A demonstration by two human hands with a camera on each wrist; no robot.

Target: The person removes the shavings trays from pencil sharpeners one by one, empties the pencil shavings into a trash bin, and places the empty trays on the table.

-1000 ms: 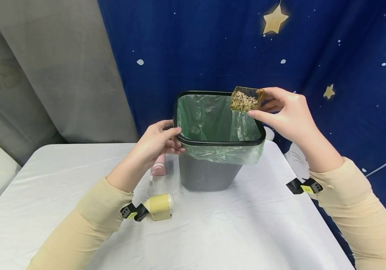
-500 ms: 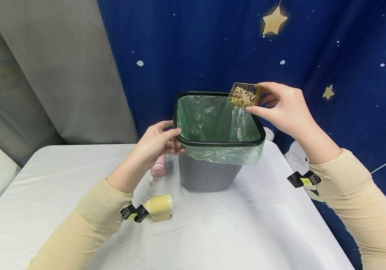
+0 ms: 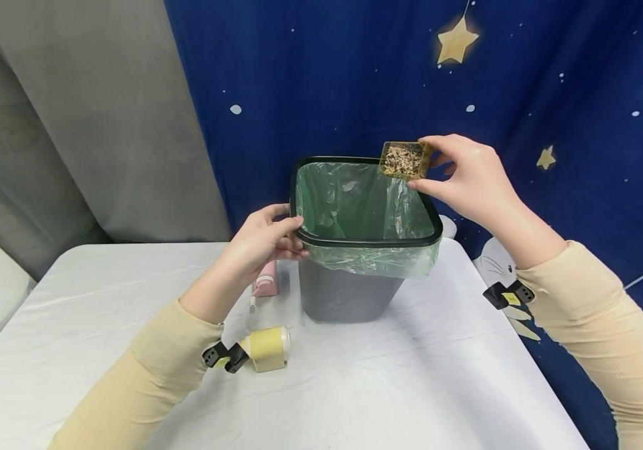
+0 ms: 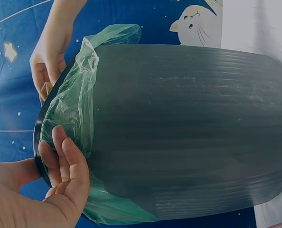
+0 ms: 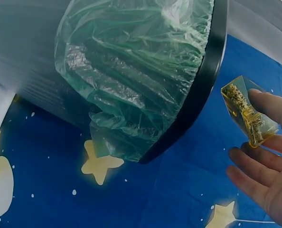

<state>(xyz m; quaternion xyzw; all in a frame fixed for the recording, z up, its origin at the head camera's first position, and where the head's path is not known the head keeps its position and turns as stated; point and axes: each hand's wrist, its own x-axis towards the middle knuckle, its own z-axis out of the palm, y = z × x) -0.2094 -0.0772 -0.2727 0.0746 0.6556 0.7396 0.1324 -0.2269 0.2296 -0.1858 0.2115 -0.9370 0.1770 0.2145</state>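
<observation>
A grey trash can (image 3: 349,297) with a black rim stands upright on the table, lined with a green plastic bag (image 3: 372,257) folded over its edge. My left hand (image 3: 262,240) grips the near-left part of the rim, thumb on top and fingers curled outside. Above the far-right part of the rim, my right hand (image 3: 470,178) pinches a small see-through amber box (image 3: 402,160) between thumb and fingers. Pale and dark flaky bits, like pencil shavings, lie inside it. The right wrist view shows the box (image 5: 248,111) apart from the rim. In the left wrist view, the can mostly hides it.
On the white-covered table (image 3: 388,387) lie a yellow-and-white device (image 3: 267,348) near my left sleeve and a pink object (image 3: 266,280) partly behind my left hand. A blue star-patterned curtain (image 3: 343,75) and a grey one (image 3: 107,112) hang behind.
My right hand has moved slightly up and left, and the amber box has turned so its open face shows more. The left hand keeps its hold on the rim.
</observation>
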